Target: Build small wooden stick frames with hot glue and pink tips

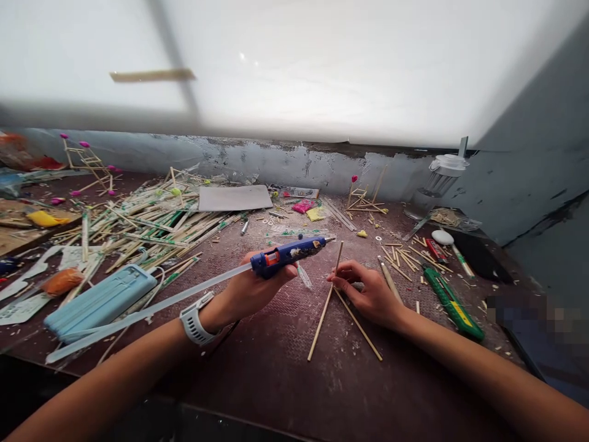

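Sticks joined near top, pinched at joint between right hand thumb and fingertips, 2 lower ends splayed on table, left hand fingers wrapped round blue glue gun, nozzle near joint.

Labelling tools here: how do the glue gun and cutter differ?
The glue gun is mostly blue, the cutter mostly green. The gun is up in the left hand; the cutter lies on the table. The gun trails a pale glue stick; the cutter, nothing. Both are hand tools.
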`<state>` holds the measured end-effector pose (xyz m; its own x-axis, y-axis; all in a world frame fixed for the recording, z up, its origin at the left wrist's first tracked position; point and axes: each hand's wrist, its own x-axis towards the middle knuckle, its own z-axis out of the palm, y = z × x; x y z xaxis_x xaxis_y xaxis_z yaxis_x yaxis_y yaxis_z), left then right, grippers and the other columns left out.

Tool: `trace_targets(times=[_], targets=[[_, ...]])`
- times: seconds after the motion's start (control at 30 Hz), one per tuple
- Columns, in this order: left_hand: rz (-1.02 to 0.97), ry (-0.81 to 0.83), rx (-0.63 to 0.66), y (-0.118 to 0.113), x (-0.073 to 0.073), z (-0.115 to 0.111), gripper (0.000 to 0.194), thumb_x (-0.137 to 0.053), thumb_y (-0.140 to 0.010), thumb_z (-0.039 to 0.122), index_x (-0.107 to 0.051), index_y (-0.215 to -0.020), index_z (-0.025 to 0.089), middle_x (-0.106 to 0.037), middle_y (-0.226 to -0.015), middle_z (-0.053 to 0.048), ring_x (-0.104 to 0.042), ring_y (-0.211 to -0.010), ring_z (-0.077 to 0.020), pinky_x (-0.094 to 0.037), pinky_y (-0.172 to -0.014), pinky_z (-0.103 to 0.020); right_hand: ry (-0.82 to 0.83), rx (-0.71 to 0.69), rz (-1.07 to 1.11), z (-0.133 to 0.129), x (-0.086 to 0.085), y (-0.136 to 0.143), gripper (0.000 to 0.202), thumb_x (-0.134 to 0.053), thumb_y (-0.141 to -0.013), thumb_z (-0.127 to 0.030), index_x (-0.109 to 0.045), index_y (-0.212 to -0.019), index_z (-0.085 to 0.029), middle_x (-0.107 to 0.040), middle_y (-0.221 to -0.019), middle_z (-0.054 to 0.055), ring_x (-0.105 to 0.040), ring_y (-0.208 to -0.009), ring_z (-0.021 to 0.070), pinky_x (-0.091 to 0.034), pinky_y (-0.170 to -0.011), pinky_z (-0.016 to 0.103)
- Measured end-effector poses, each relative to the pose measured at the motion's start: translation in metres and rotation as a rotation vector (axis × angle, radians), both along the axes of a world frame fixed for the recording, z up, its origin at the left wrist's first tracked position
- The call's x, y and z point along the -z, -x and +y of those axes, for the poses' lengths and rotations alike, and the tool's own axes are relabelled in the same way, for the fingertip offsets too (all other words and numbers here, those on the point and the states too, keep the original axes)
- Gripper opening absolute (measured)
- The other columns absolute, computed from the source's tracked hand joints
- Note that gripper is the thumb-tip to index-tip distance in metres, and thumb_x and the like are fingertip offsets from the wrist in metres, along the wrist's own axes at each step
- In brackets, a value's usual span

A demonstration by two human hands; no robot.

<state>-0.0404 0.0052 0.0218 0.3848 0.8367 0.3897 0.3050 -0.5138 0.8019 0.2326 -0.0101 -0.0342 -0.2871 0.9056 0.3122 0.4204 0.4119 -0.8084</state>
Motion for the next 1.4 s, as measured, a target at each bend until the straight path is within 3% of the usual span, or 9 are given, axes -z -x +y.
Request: trace_targets(times=[0.13,0.3,0.6,0.87,1.17,1.4], targets=[[0.004,0.002,0.057,0.0007,0.0004,-0.0006,0.034,-0.067,-0.094,0.047,-0.066,-0.080,0.016,-0.068,-0.076,-0.004,-0.060,-0.064,-0.0136,-0.049,-0.061,-0.025,0.020,-0.014,0.001,-0.0041,-0.0017,0.0028,0.019,-0.065,-0.099,-0.046,-0.061,-0.099,-0.027,-0.080,-0.097,0.005,-0.079,-0.094,0.0260,-0.063,-0.087,0.043],[0.006,-0.001,0.064,0.0007,0.0017,0.0009,0.037,-0.066,-0.095,0.050,-0.064,-0.081,0.016,-0.068,-0.076,-0.003,-0.062,-0.067,-0.0145,-0.051,-0.063,-0.026,0.028,-0.024,0.021,-0.0046,-0.0016,0.0038,0.021,-0.065,-0.099,-0.047,-0.061,-0.097,-0.026,-0.079,-0.092,0.004,-0.078,-0.087,0.0242,-0.065,-0.083,0.041],[-0.026,-0.047,0.052,0.0009,0.0030,-0.0009,0.036,-0.065,-0.096,0.048,-0.062,-0.078,0.017,-0.066,-0.073,-0.002,-0.056,-0.060,-0.0116,-0.048,-0.057,-0.025,-0.128,-0.037,-0.067,-0.0043,0.0025,0.0019,0.016,-0.066,-0.100,-0.036,-0.070,-0.109,-0.024,-0.082,-0.096,0.004,-0.079,-0.086,0.0214,-0.063,-0.081,0.035],[-0.034,-0.019,-0.001,-0.0014,0.0041,0.0018,0.036,-0.063,-0.096,0.046,-0.066,-0.076,0.016,-0.064,-0.065,-0.001,-0.056,-0.058,-0.0117,-0.046,-0.055,-0.025,-0.229,0.024,-0.102,-0.0051,0.0060,0.0009,0.008,-0.067,-0.100,-0.030,-0.070,-0.104,-0.024,-0.081,-0.090,0.002,-0.080,-0.079,0.0192,-0.062,-0.072,0.029],[-0.056,0.051,0.058,-0.0015,0.0064,0.0016,0.069,-0.050,-0.097,0.077,-0.071,-0.071,0.017,-0.050,-0.050,0.001,-0.055,-0.056,-0.0136,-0.044,-0.053,-0.025,-0.233,0.039,-0.122,-0.0050,0.0073,0.0019,0.009,-0.066,-0.101,-0.031,-0.069,-0.104,-0.024,-0.081,-0.088,0.002,-0.080,-0.079,0.0195,-0.061,-0.071,0.028],[-0.044,0.056,0.050,-0.0017,0.0070,0.0011,0.067,-0.048,-0.100,0.073,-0.069,-0.070,0.017,-0.045,-0.047,0.003,-0.052,-0.054,-0.0122,-0.040,-0.051,-0.023,-0.273,0.034,-0.141,-0.0057,0.0066,0.0017,0.006,-0.067,-0.100,-0.029,-0.068,-0.104,-0.024,-0.081,-0.087,0.001,-0.080,-0.077,0.0186,-0.060,-0.069,0.027]])
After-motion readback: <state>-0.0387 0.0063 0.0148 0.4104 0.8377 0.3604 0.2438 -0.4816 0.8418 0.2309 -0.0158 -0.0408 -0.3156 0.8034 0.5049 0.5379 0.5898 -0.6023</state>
